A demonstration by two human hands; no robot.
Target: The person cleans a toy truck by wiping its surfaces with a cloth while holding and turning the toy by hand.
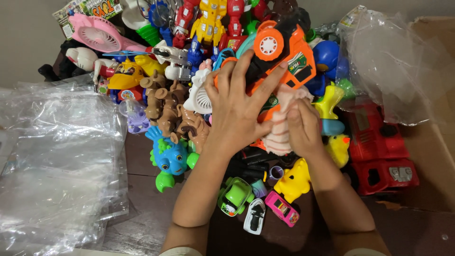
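both hands are in the middle of a toy heap on a dark wooden table (142, 227). the left hand (237, 109) lies spread over an orange toy truck (284, 52), fingers fanned wide and pressing on its cab and side, palm down, not wrapped round it. the right hand (303, 128) is curled on a pale pink ribbed toy (279, 128), thumb and fingertips pinching its upper part; fingers narrow, closed on it.

the pink piece sits mid-heap, just below the truck and touching it, above a yellow bear figure (294, 180). it looks like soft, squeezy rubber or vinyl, light, the ridges giving some grip (material is a guess, can't confirm). probably best taken across the ribbed body, where the right hand has it. the truck looks like hard hollow plastic, light but bulky, smooth, wheels likely to roll; the chassis edge or cab would be a firmer hold than the flat top.

clear plastic bags (57, 161) lie piled at the table's left edge, a red toy truck (379, 147) by the right edge, a cardboard box (436, 118) beyond it.
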